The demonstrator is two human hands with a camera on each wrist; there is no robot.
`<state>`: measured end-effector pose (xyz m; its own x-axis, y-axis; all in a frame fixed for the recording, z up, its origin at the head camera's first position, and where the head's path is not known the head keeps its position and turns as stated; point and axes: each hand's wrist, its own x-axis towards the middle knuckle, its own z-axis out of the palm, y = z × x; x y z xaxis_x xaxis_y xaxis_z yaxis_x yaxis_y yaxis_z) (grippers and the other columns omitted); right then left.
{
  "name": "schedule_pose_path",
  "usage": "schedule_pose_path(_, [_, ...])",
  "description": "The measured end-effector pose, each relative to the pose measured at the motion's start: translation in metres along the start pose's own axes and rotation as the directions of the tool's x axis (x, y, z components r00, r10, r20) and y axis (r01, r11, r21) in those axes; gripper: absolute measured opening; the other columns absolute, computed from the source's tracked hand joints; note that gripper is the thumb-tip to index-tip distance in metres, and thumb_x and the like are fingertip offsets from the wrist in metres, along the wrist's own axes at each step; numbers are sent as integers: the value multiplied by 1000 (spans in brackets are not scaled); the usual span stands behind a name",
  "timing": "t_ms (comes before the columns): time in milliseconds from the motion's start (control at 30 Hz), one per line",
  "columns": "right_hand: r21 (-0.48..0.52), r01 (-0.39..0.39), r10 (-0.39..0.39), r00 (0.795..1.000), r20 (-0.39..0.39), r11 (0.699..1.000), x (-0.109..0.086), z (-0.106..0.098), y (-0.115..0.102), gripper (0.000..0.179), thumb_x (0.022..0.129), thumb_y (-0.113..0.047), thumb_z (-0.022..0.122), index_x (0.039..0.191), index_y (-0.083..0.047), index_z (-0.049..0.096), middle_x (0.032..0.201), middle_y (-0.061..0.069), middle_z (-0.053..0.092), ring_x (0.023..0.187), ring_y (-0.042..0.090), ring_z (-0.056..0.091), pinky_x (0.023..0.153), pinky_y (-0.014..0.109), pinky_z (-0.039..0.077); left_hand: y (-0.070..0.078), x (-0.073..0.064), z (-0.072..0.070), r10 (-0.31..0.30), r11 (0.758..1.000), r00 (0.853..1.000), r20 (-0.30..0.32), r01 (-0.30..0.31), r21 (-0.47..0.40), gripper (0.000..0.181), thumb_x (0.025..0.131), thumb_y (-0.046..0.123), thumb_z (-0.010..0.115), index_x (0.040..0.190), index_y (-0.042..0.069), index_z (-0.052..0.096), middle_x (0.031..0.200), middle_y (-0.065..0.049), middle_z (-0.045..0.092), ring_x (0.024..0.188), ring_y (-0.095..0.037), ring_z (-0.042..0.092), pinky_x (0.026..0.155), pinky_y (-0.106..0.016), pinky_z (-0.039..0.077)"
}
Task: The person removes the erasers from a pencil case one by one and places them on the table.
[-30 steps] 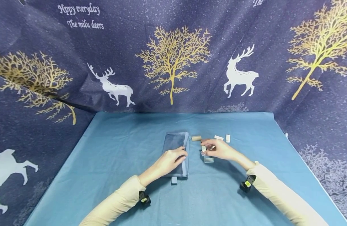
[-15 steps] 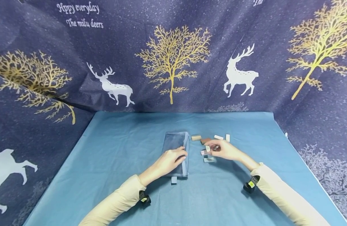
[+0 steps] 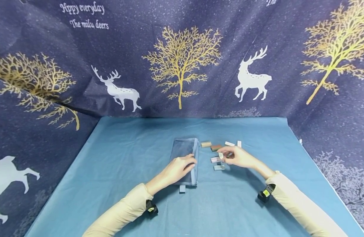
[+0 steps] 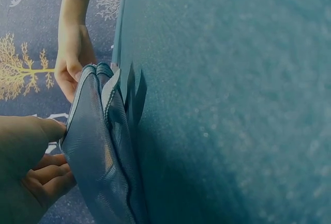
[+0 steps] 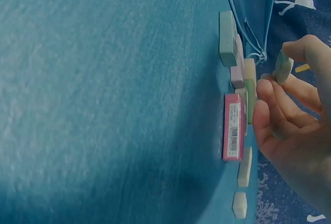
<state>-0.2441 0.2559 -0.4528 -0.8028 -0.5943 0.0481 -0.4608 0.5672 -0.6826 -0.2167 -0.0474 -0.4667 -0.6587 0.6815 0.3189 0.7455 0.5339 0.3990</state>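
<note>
My left hand [image 3: 180,168] lies over a blue mesh zip pouch [image 3: 182,148]. In the left wrist view its thumb and fingers pinch the edge of that pouch, which has a raised opening. Right of the pouch, my right hand [image 3: 236,157] pinches a small pale green eraser [image 5: 283,67] between thumb and fingers, above the cloth. Below it lie a pale teal eraser [image 3: 219,168] and a pinkish one, partly overlapped by the hand in the head view. A pink-wrapped eraser [image 5: 234,127] with a barcode label shows in the right wrist view.
Beyond the right hand are a tan block [image 3: 206,144], a reddish-brown block [image 3: 216,148] and two white blocks, one lying crosswise [image 3: 229,144]. A pale blue square tab [image 3: 182,189] sticks out at the pouch's near edge. Blue cloth [image 3: 125,148] covers the table; a printed curtain hangs behind.
My right hand has drawn a little to the right with the eraser, uncovering the reddish-brown and pinkish blocks. The left hand stays on the pouch.
</note>
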Motion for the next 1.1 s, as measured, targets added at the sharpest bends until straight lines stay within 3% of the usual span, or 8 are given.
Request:
schedule_pose_path(100, [18,-24,24,1000,-3,1000,-2,-3,0,39,85,-7,59,123,0,53,98,11,65,87,18,61,73,29,53,0,0,0,12,1000,1000,-18,-12,4,20,94,20,49,106,12,63,125,-20,57,79,-15,67,53,-15,40])
schedule_pose_path(167, [29,-26,27,1000,-14,999,-3,-4,5,39,85,-8,60,122,-2,55,97,9,65,86,14,61,73,27,53,-1,0,0,13,1000,1000,-27,-13,-5,19,94,20,49,105,12,63,124,-20,57,103,-24,63,53,-15,40])
schedule_pose_path(300, [23,-31,31,999,-38,999,-5,-3,18,39,84,-7,61,122,-4,56,94,5,65,84,9,60,71,27,53,-1,0,-1,16,1000,999,-38,-17,-10,18,94,19,50,104,12,63,124,-20,57,116,-26,55,49,-15,37])
schedule_pose_path(667, [36,-10,11,1000,-17,999,-13,-13,-9,39,82,0,61,120,4,55,89,14,66,80,18,61,65,27,52,-1,0,0,20,1000,999,-39,-20,6,17,94,19,50,102,13,63,123,-18,59,113,-25,57,54,-17,42])
schedule_pose_path(967, [40,-5,5,1000,-6,999,-18,-15,-6,40,80,1,60,120,4,54,88,14,65,77,16,61,66,28,52,-2,0,2,-2,1000,999,-38,1,-23,17,94,20,49,101,13,63,124,-19,58,102,-23,63,49,-15,36])
schedule_pose_path(1100, [31,-5,4,1000,6,1000,-19,-16,-5,40,81,1,60,120,4,54,89,12,64,76,12,60,68,28,53,-1,0,2,-10,1000,999,-48,9,-27,17,94,20,49,101,14,63,123,-18,58,113,-24,57,55,-16,40])
